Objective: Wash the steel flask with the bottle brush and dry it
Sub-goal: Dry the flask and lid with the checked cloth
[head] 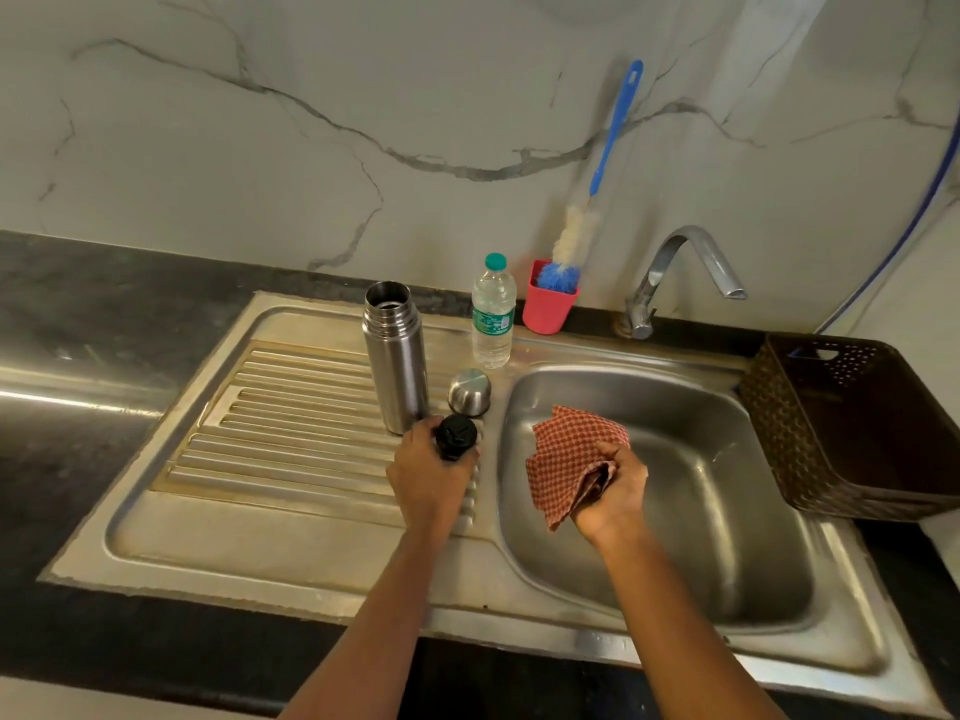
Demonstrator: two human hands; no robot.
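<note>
Two hands work: the left hand curls round the black plastic screw stopper, and the right hand pinches the red checked cloth. The open cylindrical steel flask stands upright at eleven o'clock of the stopper. Best to rotate the stopper inside the cloth, working into its threads.

Left hand grips black stopper; right hand holds checked cloth over sink

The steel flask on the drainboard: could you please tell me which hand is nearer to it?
Left. The left hand, holding the black stopper, is just in front of the steel flask; the right hand holds the checked cloth over the sink basin, farther right.
</note>
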